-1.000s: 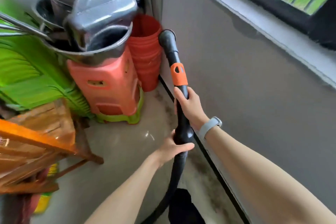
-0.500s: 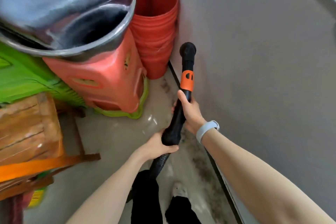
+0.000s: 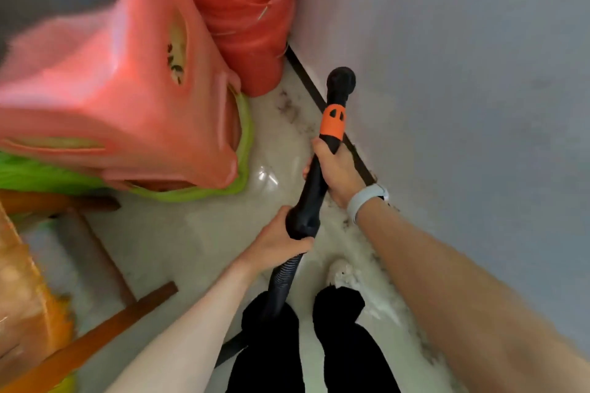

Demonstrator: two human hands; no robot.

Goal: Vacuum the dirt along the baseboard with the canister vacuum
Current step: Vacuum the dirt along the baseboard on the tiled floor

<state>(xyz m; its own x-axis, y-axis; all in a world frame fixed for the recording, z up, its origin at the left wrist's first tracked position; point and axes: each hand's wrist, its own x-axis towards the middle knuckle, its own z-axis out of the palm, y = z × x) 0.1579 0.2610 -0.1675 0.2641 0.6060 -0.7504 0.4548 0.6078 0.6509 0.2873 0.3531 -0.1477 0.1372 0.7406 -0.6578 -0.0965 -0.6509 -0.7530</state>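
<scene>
Now the right hand (image 3: 336, 171) grips the vacuum wand (image 3: 322, 169) below its orange collar (image 3: 332, 120); the left hand (image 3: 281, 241) grips the hose cuff (image 3: 301, 222). The nozzle (image 3: 341, 81) has dropped toward the baseboard (image 3: 306, 80), beside the dirt (image 3: 289, 104); suction can likely begin.

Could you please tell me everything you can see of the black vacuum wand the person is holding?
The vacuum wand is a black, matte plastic tube with an orange collar near its front and a rounded open nozzle at the tip, pointing along the dark baseboard. It widens at the rear into a cuff joined to a ribbed black hose running down past the legs. The right hand grips it just behind the collar; the left hand grips the cuff.
</scene>
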